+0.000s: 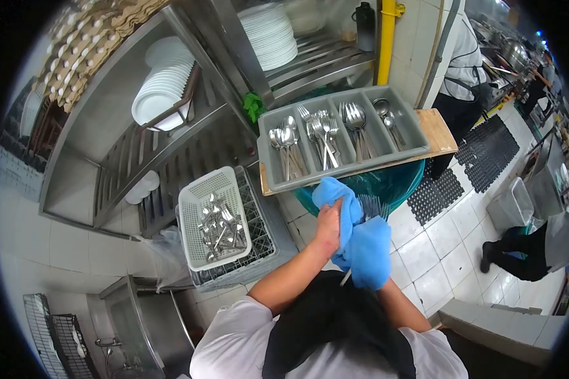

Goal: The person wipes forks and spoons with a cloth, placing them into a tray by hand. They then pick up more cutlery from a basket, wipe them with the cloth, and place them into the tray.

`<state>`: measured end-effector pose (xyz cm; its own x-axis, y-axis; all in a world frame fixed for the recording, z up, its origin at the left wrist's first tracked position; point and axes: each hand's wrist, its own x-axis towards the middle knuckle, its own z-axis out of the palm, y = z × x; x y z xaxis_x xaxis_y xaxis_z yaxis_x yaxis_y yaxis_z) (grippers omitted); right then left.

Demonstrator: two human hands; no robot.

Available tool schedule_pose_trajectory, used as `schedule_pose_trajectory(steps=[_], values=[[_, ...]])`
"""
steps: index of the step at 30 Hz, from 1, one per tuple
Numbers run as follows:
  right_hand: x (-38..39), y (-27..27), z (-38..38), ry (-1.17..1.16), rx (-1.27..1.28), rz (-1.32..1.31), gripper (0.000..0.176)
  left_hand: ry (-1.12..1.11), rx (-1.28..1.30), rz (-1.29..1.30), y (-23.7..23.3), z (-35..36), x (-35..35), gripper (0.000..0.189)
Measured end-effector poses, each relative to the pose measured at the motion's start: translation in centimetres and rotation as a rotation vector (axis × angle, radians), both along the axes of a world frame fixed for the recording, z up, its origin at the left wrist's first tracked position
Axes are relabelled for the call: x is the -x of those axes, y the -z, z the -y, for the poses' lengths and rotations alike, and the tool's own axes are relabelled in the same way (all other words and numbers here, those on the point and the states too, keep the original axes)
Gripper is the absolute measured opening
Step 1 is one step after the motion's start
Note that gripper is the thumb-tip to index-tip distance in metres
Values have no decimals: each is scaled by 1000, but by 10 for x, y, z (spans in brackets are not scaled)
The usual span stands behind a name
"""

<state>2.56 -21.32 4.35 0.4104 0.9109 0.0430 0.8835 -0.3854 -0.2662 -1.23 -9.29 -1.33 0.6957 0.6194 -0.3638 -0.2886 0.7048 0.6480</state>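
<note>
My left hand [330,221] is closed on a blue cloth [341,196], which bunches up over its fingers. A bundle of forks [373,207] sticks up out of the cloth, tines away from me, and a handle end shows below. My right hand is hidden under the cloth around those forks; only the forearm [401,306] shows. Just beyond my hands, a grey cutlery tray [284,183] has several compartments. They hold spoons [289,142], forks [323,132], larger serving spoons and forks [356,120], and ladle-like spoons [389,117].
The tray rests on a wooden board [437,129] over a green-lined bin [408,180]. At left, a white basket [189,252] of mixed cutlery sits on a dish rack [259,243]. White plates [161,95] stand on steel shelving. Other people [464,69] are at the right.
</note>
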Motion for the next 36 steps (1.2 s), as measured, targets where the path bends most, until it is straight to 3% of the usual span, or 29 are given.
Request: schedule_pose_trajectory(steps=[2, 3, 5, 6, 8, 9, 11, 12, 14, 15, 17, 18, 20, 21, 23, 24, 26, 27, 28, 29, 31, 32, 34, 36], values=[[8, 40, 3, 5, -462, -98, 13, -24, 45, 6, -15, 1, 0, 17], [12, 44, 5, 5, -457, -101, 13, -45, -245, -100, -26, -2, -3, 17], [17, 46, 5, 207, -633, -595, 12, -82, -812, -380, -48, -11, -6, 16], [19, 42, 6, 200, -629, -596, 12, -89, -809, -382, -48, -21, -7, 16], [17, 18, 8, 192, -481, -268, 12, -433, -1265, -366, -41, -40, -12, 19], [15, 4, 11, 190, -404, -103, 13, -434, -1265, -361, -42, -46, -7, 19], [9, -18, 13, 183, -251, 221, 14, -119, -326, 137, -46, -56, 4, 25], [2, -24, 12, 190, -261, 223, 14, -112, -336, 140, -48, -45, 8, 25], [-16, -29, 14, -3, 1, -163, 14, 126, -30, 246, -45, -3, 18, 28], [-17, -9, 14, 3, -2, -160, 14, 132, -32, 249, -38, 4, 9, 28], [-7, 48, 14, -12, -833, -222, 19, -69, -744, -11, -19, 16, 0, 26], [-3, 29, 16, -24, -823, -225, 19, -82, -736, -14, -26, 10, 0, 26], [7, -26, 14, 18, -195, 51, 22, -231, -1092, -192, -58, -21, -6, 28], [8, -25, 12, 18, -202, 54, 22, -234, -1098, -189, -71, -37, -4, 28], [13, -18, 16, 99, -110, 185, 18, -391, -585, -307, -86, -55, 3, 24], [10, -21, 17, 105, -110, 186, 18, -386, -586, -305, -82, -50, 6, 24], [-6, -31, 15, 34, -249, -79, 19, -98, -140, 31, -61, -35, 19, 26], [-11, -10, 16, 50, -252, -81, 19, -102, -407, -58, -35, -6, 16, 28], [-15, 28, 16, 9, -439, -89, 14, -110, -670, -148, -13, 19, 11, 32], [-17, 49, 15, -40, -624, -95, 13, -108, -666, -151, -12, 14, 14, 32], [-5, 28, 12, -35, -476, -121, 14, 219, -627, -347, -24, -2, 20, 35], [0, 17, 13, -28, -329, -143, 15, 50, -487, -199, -37, -7, 12, 39], [-3, 6, 9, 2, -234, -182, 14, 105, -349, -290, -26, -9, 11, 39], [-10, 11, 3, 56, -148, -226, 14, 102, -376, -265, -18, 17, 10, 35]])
